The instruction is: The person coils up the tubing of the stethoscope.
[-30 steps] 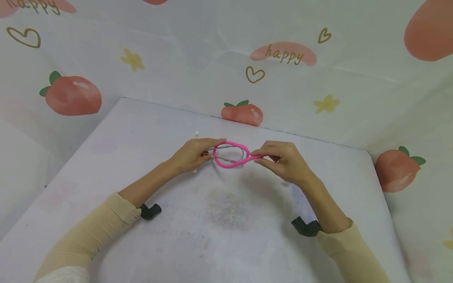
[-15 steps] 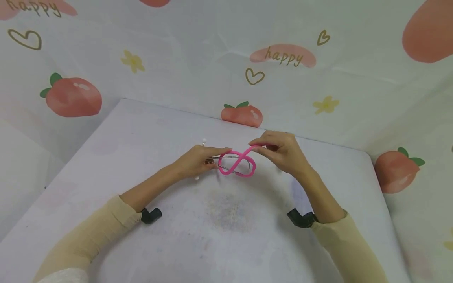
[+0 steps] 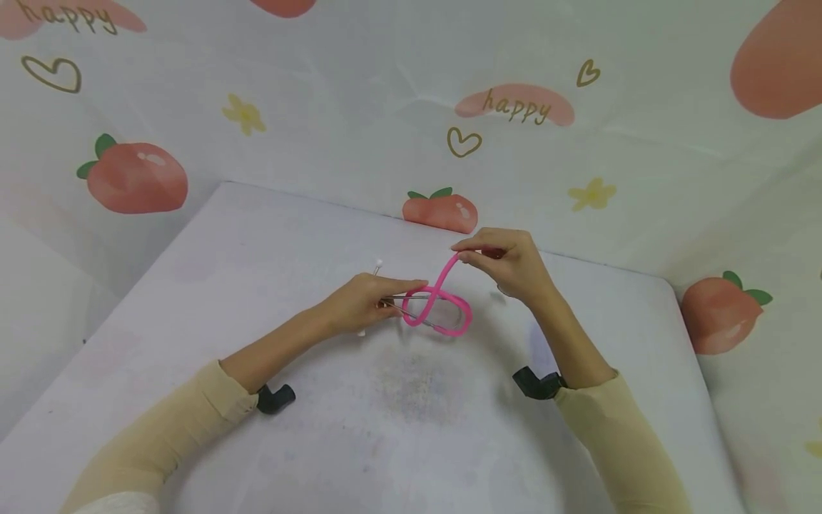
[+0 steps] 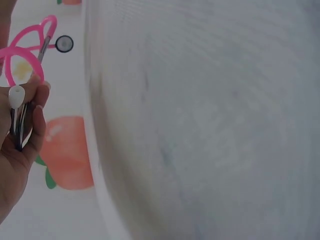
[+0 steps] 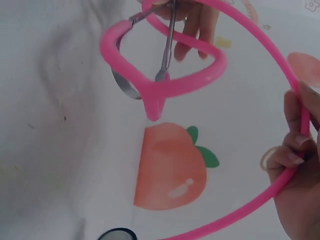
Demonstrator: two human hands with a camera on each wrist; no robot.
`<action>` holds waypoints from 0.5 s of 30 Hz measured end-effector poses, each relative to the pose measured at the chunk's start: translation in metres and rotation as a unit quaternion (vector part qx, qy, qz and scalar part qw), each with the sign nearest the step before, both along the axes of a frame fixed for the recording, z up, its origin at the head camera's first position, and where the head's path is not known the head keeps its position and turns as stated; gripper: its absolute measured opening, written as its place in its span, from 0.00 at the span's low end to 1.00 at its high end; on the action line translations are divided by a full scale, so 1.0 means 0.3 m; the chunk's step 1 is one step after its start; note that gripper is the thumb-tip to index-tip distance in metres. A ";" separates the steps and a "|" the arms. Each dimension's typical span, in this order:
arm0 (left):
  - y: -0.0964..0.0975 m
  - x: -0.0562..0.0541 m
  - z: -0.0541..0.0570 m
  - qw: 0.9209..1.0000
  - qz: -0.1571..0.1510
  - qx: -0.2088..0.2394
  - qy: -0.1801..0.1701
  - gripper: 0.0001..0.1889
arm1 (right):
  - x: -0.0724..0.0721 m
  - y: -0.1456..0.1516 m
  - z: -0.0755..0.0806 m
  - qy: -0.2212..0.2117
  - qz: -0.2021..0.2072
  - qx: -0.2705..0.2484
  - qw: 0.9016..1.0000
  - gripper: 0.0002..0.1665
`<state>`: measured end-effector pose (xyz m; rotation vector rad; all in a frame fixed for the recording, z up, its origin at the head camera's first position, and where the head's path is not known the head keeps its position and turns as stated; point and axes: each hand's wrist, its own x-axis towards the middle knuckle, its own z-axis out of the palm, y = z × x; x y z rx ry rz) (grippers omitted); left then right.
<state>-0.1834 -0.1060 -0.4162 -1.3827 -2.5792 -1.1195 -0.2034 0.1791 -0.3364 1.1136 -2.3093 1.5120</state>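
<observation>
A pink stethoscope (image 3: 439,280) is held above the table between both hands. My left hand (image 3: 356,303) grips its metal ear tubes (image 4: 44,49), and the thumb side lies along a turn of the tubing. A white ear tip (image 4: 16,96) sticks out past the fingers. My right hand (image 3: 510,260), higher and to the right, grips the pink tubing (image 5: 257,200), with fingers curled round it in the right wrist view. The tubing loops across the metal tubes. In both wrist views the round dark-rimmed chest piece (image 4: 64,44) hangs free; the head view hides it behind the right hand.
Below the hands lies a white table (image 3: 308,442) with a greyish stain in its middle. A printed fabric backdrop (image 3: 359,128) with peaches rises along the back and sides. Black curved pieces (image 3: 276,398) sit at both sleeve cuffs.
My right hand has moved up, drawing the tubing from lying rightward to crossing up over the loop. My left hand has shifted slightly right and nearer, still gripping the ear tubes.
</observation>
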 end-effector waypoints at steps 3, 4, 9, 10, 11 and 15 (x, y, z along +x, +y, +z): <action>0.002 0.003 -0.003 1.000 -0.012 0.009 0.001 0.36 | -0.010 0.008 -0.005 -0.042 -0.003 0.018 0.999 0.13; 0.003 0.004 -0.004 1.000 -0.014 0.013 0.004 0.36 | -0.013 0.011 -0.006 -0.054 -0.002 0.022 0.998 0.13; 0.006 0.017 0.005 0.999 -0.011 0.027 0.014 0.37 | -0.028 0.012 -0.020 -0.097 -0.006 0.006 0.995 0.14; 0.007 0.020 0.010 1.000 -0.009 0.027 0.013 0.37 | -0.032 0.011 -0.022 -0.100 -0.010 -0.002 0.995 0.13; 0.009 0.023 0.013 1.000 -0.006 0.024 0.010 0.38 | -0.035 0.008 -0.025 -0.102 -0.015 -0.007 0.995 0.12; 0.022 0.033 0.028 1.000 0.006 0.007 0.001 0.43 | -0.051 -0.001 -0.037 -0.091 -0.038 -0.015 0.995 0.10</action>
